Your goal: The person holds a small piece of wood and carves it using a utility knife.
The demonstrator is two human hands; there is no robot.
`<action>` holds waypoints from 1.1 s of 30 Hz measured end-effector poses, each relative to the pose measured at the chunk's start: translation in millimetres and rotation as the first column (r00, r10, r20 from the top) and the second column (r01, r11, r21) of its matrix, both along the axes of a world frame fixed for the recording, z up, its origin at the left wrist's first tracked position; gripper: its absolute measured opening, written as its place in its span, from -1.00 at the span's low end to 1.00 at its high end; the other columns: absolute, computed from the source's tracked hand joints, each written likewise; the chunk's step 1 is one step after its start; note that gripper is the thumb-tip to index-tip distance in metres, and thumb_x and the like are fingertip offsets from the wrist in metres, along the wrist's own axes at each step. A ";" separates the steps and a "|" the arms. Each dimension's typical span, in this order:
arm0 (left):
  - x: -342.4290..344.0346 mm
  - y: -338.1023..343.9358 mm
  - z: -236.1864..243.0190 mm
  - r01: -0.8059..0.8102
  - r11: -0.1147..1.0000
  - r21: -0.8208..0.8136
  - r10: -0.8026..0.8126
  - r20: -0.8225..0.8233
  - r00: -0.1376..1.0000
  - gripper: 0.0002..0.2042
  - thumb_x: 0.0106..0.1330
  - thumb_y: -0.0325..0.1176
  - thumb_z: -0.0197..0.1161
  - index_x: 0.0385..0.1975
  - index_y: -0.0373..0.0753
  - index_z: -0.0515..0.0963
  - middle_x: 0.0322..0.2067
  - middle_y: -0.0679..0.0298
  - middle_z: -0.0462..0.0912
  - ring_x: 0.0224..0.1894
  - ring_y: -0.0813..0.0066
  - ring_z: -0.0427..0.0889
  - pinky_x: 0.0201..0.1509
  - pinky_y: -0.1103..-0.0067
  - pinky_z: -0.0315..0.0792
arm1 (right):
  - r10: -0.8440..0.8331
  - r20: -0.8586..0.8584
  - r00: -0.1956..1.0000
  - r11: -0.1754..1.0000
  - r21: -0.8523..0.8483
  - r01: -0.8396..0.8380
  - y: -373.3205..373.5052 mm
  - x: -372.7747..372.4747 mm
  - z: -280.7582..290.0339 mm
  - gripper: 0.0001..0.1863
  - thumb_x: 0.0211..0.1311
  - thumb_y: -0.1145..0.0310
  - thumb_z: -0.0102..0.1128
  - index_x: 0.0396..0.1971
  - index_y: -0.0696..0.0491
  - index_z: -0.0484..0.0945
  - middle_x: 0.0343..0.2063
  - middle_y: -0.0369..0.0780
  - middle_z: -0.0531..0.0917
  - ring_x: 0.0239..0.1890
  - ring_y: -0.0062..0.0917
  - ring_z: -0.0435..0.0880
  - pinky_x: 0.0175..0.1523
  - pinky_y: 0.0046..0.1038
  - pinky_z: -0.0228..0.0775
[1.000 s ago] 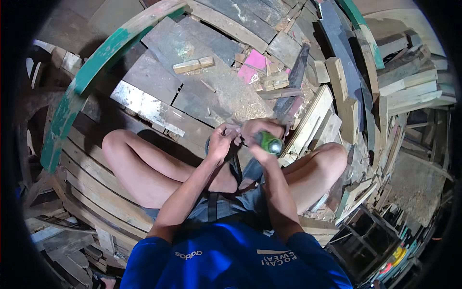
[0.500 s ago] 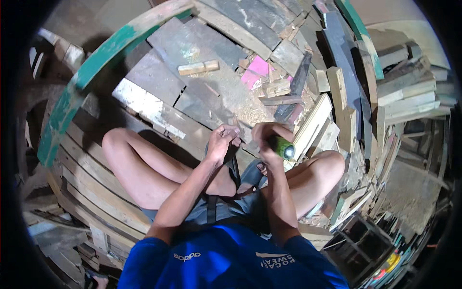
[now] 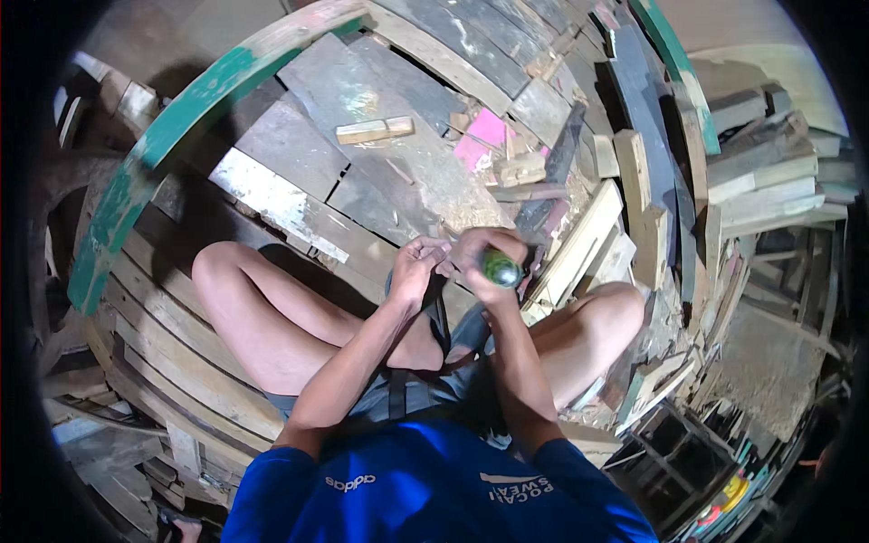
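My right hand point(image 3: 476, 258) is wrapped round a green, rounded object point(image 3: 501, 271) with a shiny round end turned up toward me. It looks like a thick tool handle, but the rest is hidden under the hand. Close beside it, my left hand point(image 3: 418, 266) is closed in a pinch above the plank floor. What sits between those fingertips is too small to make out. Both hands are just beyond my sandalled feet, between my bent knees.
A short wood block point(image 3: 375, 130) lies on the planks point(image 3: 376, 176) ahead. Right of it are a pink piece point(image 3: 482, 136), shavings and offcuts. Long boards point(image 3: 644, 199) and stacked timber point(image 3: 769, 185) stand at the right. A curved green beam point(image 3: 149, 154) arches on the left.
My right hand has moved left with the green object, closer to my left hand. The left hand has stayed nearly in place.
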State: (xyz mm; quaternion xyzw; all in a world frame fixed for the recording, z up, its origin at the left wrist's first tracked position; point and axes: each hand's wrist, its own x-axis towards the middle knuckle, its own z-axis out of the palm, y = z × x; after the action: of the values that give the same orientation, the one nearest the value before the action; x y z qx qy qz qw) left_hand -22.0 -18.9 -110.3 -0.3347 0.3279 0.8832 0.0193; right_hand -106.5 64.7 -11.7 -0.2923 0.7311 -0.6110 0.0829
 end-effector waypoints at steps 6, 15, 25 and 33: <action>-0.3 3.1 -2.6 -0.006 1.000 0.003 0.006 -0.047 0.999 -0.92 0.26 -0.52 0.18 -0.32 -0.40 0.52 -0.52 0.19 0.59 -0.54 0.53 0.57 -0.45 0.62 0.46 | -0.077 0.059 0.995 0.996 0.059 0.073 6.1 -0.5 -1.2 -0.88 -0.40 0.51 0.16 -0.75 0.16 0.41 -0.78 -0.23 0.42 -0.71 -0.45 0.46 -0.49 -0.53 0.33; 0.2 -5.7 1.1 -0.023 0.991 0.129 0.023 0.001 1.000 -0.91 0.25 -0.53 0.18 -0.31 -0.41 0.51 -0.46 0.16 0.60 -0.51 0.47 0.59 -0.44 0.62 0.49 | -0.051 -0.226 0.973 0.986 0.145 0.085 -10.5 -2.8 11.4 -0.89 -0.38 0.56 0.12 -0.77 0.13 0.36 -0.78 -0.22 0.42 -0.73 -0.47 0.43 -0.52 -0.55 0.29; 0.1 -6.2 -1.4 -0.060 0.992 0.107 0.056 0.045 0.997 -0.87 0.24 -0.52 0.18 -0.27 -0.44 0.49 -0.48 0.13 0.61 -0.53 0.46 0.60 -0.46 0.61 0.50 | 0.076 -0.099 0.992 0.979 0.195 -0.056 -20.9 -9.7 0.8 -0.88 -0.46 0.50 0.12 -0.75 0.14 0.41 -0.76 -0.18 0.42 -0.71 -0.38 0.46 -0.52 -0.47 0.30; 1.8 0.4 -10.9 -0.032 0.993 0.114 0.035 -0.021 0.999 -0.89 0.22 -0.55 0.17 -0.29 -0.42 0.51 -0.50 0.16 0.61 -0.52 0.44 0.60 -0.44 0.58 0.51 | 0.001 0.014 1.000 0.986 0.169 -0.003 -11.1 -3.7 -2.3 -0.84 -0.47 0.43 0.15 -0.75 0.13 0.41 -0.78 -0.24 0.44 -0.72 -0.44 0.48 -0.52 -0.52 0.34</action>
State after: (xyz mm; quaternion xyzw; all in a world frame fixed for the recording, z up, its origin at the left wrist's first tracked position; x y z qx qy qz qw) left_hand -20.1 -18.4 -121.2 -0.3285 0.2716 0.9044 0.0200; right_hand -110.2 53.6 -14.1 -0.2804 0.7793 -0.5488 0.1131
